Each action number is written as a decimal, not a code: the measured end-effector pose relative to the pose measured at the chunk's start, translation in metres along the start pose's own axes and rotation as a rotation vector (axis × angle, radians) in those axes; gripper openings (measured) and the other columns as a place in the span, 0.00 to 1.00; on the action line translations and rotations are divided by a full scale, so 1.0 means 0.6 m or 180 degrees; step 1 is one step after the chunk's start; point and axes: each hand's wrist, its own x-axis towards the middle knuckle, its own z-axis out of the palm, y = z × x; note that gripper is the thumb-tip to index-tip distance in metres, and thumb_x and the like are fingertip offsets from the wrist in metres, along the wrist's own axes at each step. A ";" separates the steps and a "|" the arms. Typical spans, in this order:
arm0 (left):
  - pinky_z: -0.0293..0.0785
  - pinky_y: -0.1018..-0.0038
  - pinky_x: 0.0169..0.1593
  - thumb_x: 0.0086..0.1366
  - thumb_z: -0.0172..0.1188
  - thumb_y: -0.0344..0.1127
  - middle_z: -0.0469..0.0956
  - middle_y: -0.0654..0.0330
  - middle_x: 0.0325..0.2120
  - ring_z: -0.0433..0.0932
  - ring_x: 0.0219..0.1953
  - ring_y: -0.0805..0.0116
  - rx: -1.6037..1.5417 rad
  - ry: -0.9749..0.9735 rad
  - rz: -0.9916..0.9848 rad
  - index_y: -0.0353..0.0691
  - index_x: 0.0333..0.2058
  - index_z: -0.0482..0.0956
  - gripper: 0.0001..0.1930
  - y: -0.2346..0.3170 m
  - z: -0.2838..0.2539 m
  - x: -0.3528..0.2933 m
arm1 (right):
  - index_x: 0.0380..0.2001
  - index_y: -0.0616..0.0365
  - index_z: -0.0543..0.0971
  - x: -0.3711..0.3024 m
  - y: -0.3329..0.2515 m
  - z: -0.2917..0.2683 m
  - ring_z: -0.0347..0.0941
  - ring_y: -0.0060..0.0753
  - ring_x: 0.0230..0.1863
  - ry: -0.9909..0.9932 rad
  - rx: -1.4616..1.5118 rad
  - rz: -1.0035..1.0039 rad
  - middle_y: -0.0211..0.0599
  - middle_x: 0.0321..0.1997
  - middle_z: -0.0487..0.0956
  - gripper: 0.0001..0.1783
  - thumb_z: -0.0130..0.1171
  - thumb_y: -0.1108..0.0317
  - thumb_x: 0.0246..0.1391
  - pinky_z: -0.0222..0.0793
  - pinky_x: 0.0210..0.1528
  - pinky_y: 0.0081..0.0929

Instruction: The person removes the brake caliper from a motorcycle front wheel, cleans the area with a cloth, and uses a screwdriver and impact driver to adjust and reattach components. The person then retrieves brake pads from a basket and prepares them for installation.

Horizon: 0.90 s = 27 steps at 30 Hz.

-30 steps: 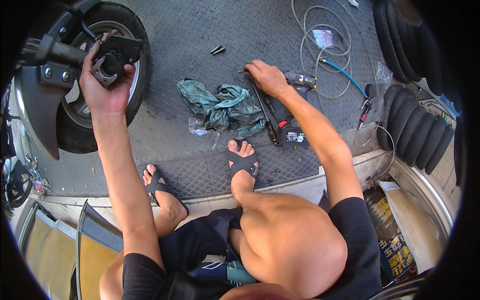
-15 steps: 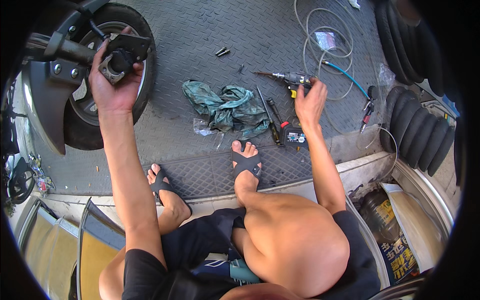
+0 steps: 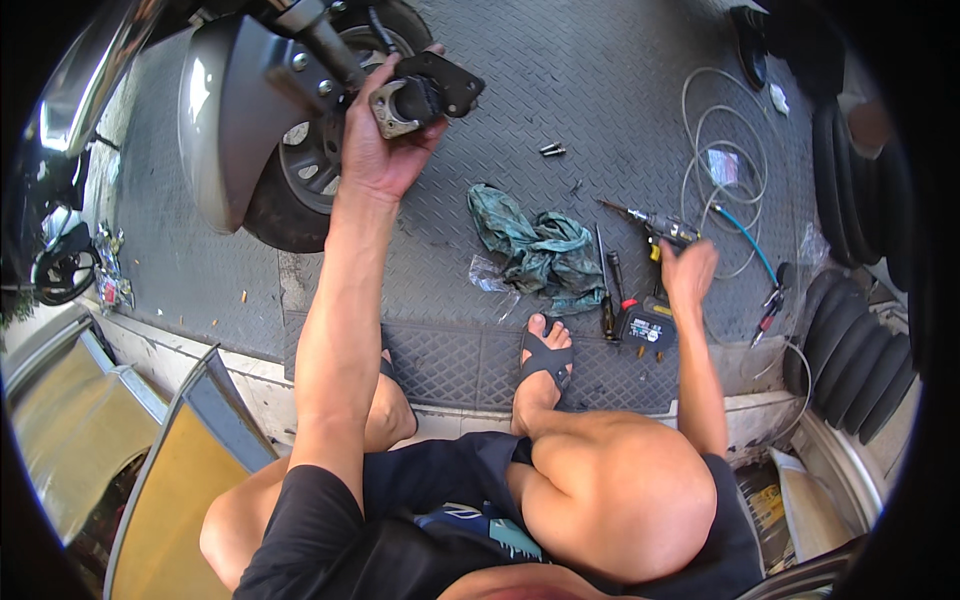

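Front wheel: top cut off by upper edge, part hidden behind fender. Left hand: some fingers hidden behind brake caliper. Right hand covers part of power driver; closeness of grip unclear. Left foot mostly behind left forearm. Dark speck near driver bit too small to tell.

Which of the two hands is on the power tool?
The right hand, which grips the power tool; the left hand holds a black-and-silver metal part by the wheel.
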 end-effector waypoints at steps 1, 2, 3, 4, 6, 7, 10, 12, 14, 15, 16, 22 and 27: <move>0.68 0.76 0.27 0.75 0.54 0.51 0.81 0.46 0.54 0.83 0.43 0.68 -0.0182 -0.0246 -0.0114 0.33 0.67 0.70 0.31 -0.005 -0.005 0.010 | 0.45 0.71 0.77 -0.006 0.061 0.053 0.80 0.58 0.45 -0.0448 0.0607 0.0609 0.57 0.41 0.82 0.29 0.79 0.61 0.47 0.75 0.48 0.46; 0.68 0.76 0.26 0.75 0.54 0.51 0.81 0.46 0.54 0.83 0.42 0.68 -0.0383 -0.0526 -0.0210 0.34 0.67 0.70 0.32 -0.014 -0.009 0.023 | 0.42 0.71 0.78 -0.012 0.118 0.098 0.81 0.56 0.39 -0.0889 0.1212 0.1230 0.53 0.36 0.84 0.25 0.78 0.65 0.47 0.75 0.45 0.45; 0.68 0.76 0.25 0.75 0.55 0.51 0.82 0.47 0.54 0.83 0.41 0.69 -0.0527 -0.0735 -0.0240 0.34 0.68 0.70 0.32 -0.008 -0.009 0.019 | 0.39 0.69 0.78 -0.021 0.107 0.097 0.80 0.49 0.33 -0.1179 0.1944 0.1348 0.48 0.32 0.83 0.20 0.75 0.70 0.47 0.75 0.40 0.43; 0.68 0.75 0.24 0.74 0.56 0.51 0.82 0.47 0.53 0.83 0.41 0.69 -0.0667 -0.0953 -0.0276 0.35 0.68 0.70 0.32 -0.006 -0.007 0.014 | 0.37 0.66 0.79 -0.027 0.096 0.096 0.79 0.43 0.27 -0.1472 0.2674 0.1473 0.43 0.28 0.83 0.15 0.73 0.74 0.46 0.75 0.34 0.41; 0.70 0.74 0.23 0.71 0.58 0.49 0.84 0.53 0.47 0.83 0.39 0.70 -0.0560 -0.0839 -0.0261 0.36 0.65 0.74 0.30 -0.009 -0.007 0.014 | 0.40 0.63 0.76 -0.017 0.095 0.070 0.77 0.34 0.23 -0.1911 0.3404 0.1721 0.40 0.29 0.81 0.16 0.68 0.79 0.47 0.74 0.28 0.33; 0.72 0.73 0.25 0.71 0.59 0.47 0.85 0.54 0.45 0.84 0.39 0.69 -0.0500 -0.0841 -0.0240 0.37 0.63 0.76 0.28 -0.009 -0.014 0.016 | 0.40 0.62 0.76 -0.015 0.090 0.055 0.76 0.33 0.22 -0.2050 0.3562 0.1741 0.40 0.29 0.80 0.16 0.67 0.79 0.48 0.74 0.27 0.31; 0.79 0.69 0.32 0.69 0.61 0.45 0.85 0.60 0.39 0.84 0.37 0.68 -0.0134 -0.0273 0.0127 0.39 0.54 0.82 0.20 -0.019 -0.008 0.029 | 0.41 0.61 0.73 -0.021 0.072 -0.007 0.76 0.33 0.23 -0.2173 0.4003 0.1737 0.39 0.30 0.79 0.16 0.63 0.81 0.48 0.74 0.26 0.33; 0.83 0.66 0.38 0.67 0.63 0.43 0.86 0.64 0.35 0.85 0.35 0.67 0.0178 0.0301 0.0437 0.41 0.45 0.86 0.14 -0.030 0.000 0.033 | 0.41 0.61 0.73 -0.046 0.035 -0.067 0.76 0.33 0.24 -0.2017 0.4501 0.1561 0.39 0.30 0.79 0.16 0.64 0.80 0.48 0.75 0.26 0.34; 0.83 0.69 0.39 0.68 0.63 0.38 0.86 0.63 0.35 0.85 0.36 0.68 0.0287 0.0381 0.0645 0.41 0.42 0.85 0.10 -0.037 0.002 0.038 | 0.48 0.64 0.77 -0.069 0.007 -0.124 0.77 0.33 0.26 -0.2101 0.4972 0.1190 0.36 0.30 0.79 0.21 0.70 0.73 0.51 0.76 0.31 0.35; 0.83 0.70 0.39 0.68 0.63 0.37 0.86 0.62 0.35 0.85 0.36 0.69 0.0312 0.0419 0.0766 0.41 0.42 0.85 0.09 -0.039 -0.001 0.038 | 0.51 0.65 0.77 -0.081 -0.019 -0.158 0.77 0.33 0.27 -0.2201 0.5226 0.1009 0.36 0.29 0.79 0.24 0.71 0.70 0.52 0.76 0.33 0.34; 0.83 0.70 0.39 0.68 0.63 0.36 0.86 0.62 0.35 0.85 0.36 0.69 0.0316 0.0446 0.0878 0.41 0.42 0.85 0.08 -0.045 -0.001 0.042 | 0.53 0.66 0.78 -0.094 -0.043 -0.185 0.77 0.32 0.28 -0.2276 0.5460 0.0823 0.36 0.29 0.78 0.26 0.73 0.67 0.53 0.76 0.34 0.33; 0.82 0.73 0.42 0.68 0.62 0.32 0.84 0.60 0.35 0.85 0.37 0.69 0.0641 0.0521 0.1230 0.36 0.42 0.84 0.07 -0.057 0.006 0.048 | 0.57 0.68 0.78 -0.174 -0.201 -0.257 0.71 0.25 0.29 -0.2295 0.5191 0.0019 0.31 0.31 0.78 0.30 0.70 0.56 0.60 0.68 0.35 0.26; 0.79 0.76 0.42 0.67 0.64 0.31 0.83 0.61 0.33 0.83 0.36 0.72 0.0772 0.0500 0.1384 0.36 0.40 0.83 0.06 -0.055 0.002 0.048 | 0.55 0.60 0.83 -0.187 -0.275 -0.286 0.73 0.17 0.30 -0.1709 0.4527 -0.0464 0.28 0.38 0.83 0.22 0.73 0.66 0.60 0.70 0.33 0.20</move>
